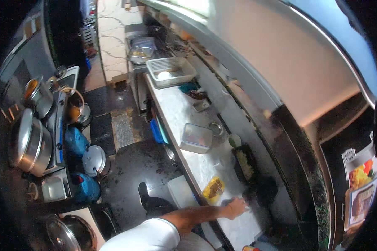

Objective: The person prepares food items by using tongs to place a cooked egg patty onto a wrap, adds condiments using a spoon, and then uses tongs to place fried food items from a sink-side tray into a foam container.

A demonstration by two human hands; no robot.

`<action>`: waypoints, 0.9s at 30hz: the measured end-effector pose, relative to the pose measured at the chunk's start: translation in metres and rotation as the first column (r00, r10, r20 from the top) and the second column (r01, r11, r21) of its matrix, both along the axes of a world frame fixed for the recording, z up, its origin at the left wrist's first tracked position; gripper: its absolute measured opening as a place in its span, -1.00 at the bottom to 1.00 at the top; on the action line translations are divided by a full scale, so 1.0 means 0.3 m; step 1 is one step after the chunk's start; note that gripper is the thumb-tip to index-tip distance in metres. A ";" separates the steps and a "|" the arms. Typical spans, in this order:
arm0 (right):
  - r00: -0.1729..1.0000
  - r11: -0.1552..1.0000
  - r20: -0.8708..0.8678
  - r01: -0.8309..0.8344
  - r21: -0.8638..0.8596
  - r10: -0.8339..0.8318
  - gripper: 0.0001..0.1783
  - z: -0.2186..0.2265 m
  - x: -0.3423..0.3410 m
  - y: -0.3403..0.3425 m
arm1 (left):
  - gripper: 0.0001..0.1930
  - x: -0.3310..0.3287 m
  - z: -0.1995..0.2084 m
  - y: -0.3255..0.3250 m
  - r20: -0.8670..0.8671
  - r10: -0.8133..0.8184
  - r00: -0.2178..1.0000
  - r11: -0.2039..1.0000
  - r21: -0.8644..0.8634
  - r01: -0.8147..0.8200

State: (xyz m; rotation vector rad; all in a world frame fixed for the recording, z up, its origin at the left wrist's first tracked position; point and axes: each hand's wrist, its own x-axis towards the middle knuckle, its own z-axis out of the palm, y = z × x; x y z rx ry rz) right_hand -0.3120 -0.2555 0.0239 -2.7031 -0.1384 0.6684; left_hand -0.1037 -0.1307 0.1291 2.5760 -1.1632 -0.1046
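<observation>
My left hand (235, 208) reaches over the pale counter (238, 231) from a white sleeve. Its fingers look curled together, but what they hold, if anything, is too blurred to make out. Just beyond it on the counter is a flat yellow piece with brown on top (213, 190), perhaps food. A black tray (235, 164) of pale green shredded food lies farther along, by the wall, and a small green bowl (234, 141) sits at its far end. My right hand is out of view.
A clear plastic container (195, 138) and a white rack basket (171, 71) stand farther down the counter. Across the tiled floor (132, 167) are large steel pots (40, 144) on a stove, blue gas cylinders (87, 188) and a lidded pot (95, 160). A white box (181, 190) sits beside the counter.
</observation>
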 end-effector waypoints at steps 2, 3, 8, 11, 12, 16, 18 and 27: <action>0.999 1.000 -0.045 -0.006 -0.003 0.006 -0.47 -0.021 -0.012 0.061 | 0.13 -0.020 0.062 0.028 0.060 -0.054 0.997 0.998 -0.026 0.055; 0.998 1.000 -0.064 -0.021 -0.002 0.021 -0.48 -0.031 0.000 0.093 | 0.13 -0.020 0.085 0.047 0.128 -0.100 0.987 0.993 -0.045 0.107; 0.980 0.994 -0.164 -0.109 0.010 0.109 -0.53 -0.068 0.040 0.281 | 0.01 -0.161 0.041 0.300 0.047 -0.195 0.980 0.843 -0.503 0.192; 0.964 0.987 -0.210 -0.163 0.013 0.162 -0.56 -0.051 0.076 0.433 | -0.25 -0.205 -0.257 0.692 -0.446 -0.331 0.832 0.782 -0.623 -0.023; 0.969 0.992 -0.216 -0.122 -0.004 0.119 -0.57 -0.057 0.074 0.447 | -0.32 -0.220 -0.307 0.851 -0.488 -0.274 0.829 0.754 -0.644 -0.130; 0.968 0.988 -0.199 -0.154 -0.004 0.150 -0.61 -0.025 0.170 0.672 | -0.52 -0.273 -0.614 1.502 -0.497 -0.015 0.868 0.981 0.160 0.109; 0.934 0.932 -0.022 -0.354 0.083 0.357 -0.62 0.022 0.383 0.921 | -0.55 -0.443 -0.993 1.771 -0.733 0.280 0.620 0.954 0.287 -0.091; 0.158 0.912 0.901 -0.005 -0.409 0.405 -0.65 1.330 1.590 1.836 | -0.53 -0.130 -0.686 2.293 -0.741 0.485 0.466 0.859 0.302 -0.414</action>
